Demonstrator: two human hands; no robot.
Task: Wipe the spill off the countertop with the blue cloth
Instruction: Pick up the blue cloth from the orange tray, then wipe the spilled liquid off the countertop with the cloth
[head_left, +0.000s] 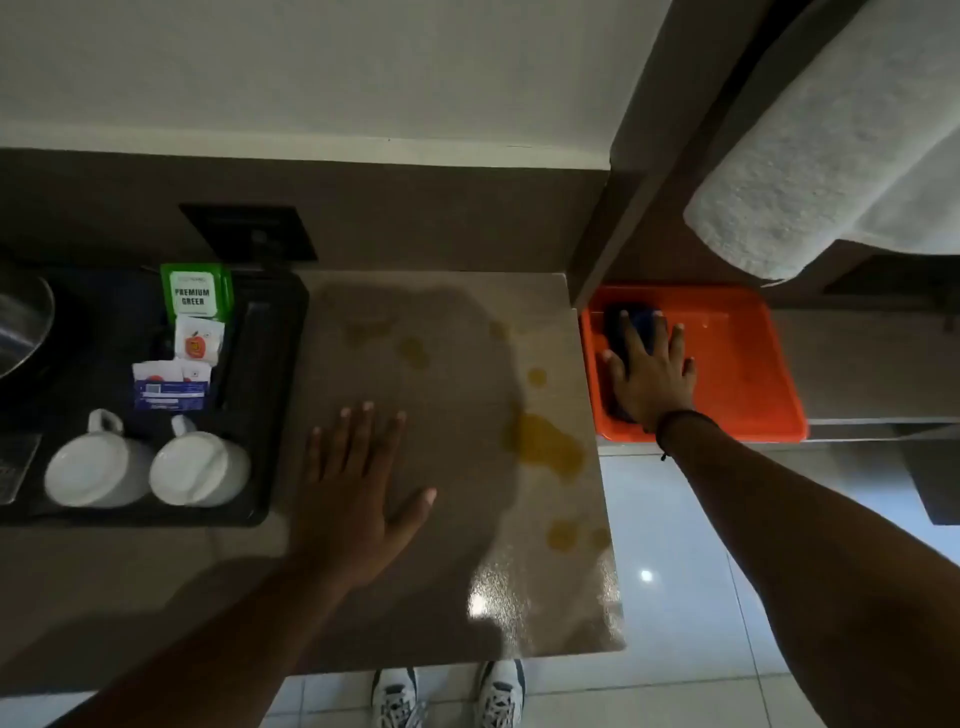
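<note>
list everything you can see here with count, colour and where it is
countertop: 1, beige, centre
spill: several puddles and drops, yellow-orange, right half of the countertop
blue cloth: 1, dark blue, in the orange tray under the right hand
orange tray: 1, orange, on a lower ledge right of the countertop
black tray: 1, black, left on the counter
cups: 2, white, lying on the black tray, front
tea and sugar packets: several, green, white, blue, back of the black tray
towel: 1, white, upper right
shoes: 2, white and dark, on the tiled floor below
left hand: flat, fingers spread, on the countertop
right hand: on the blue cloth, black band at the wrist
</note>
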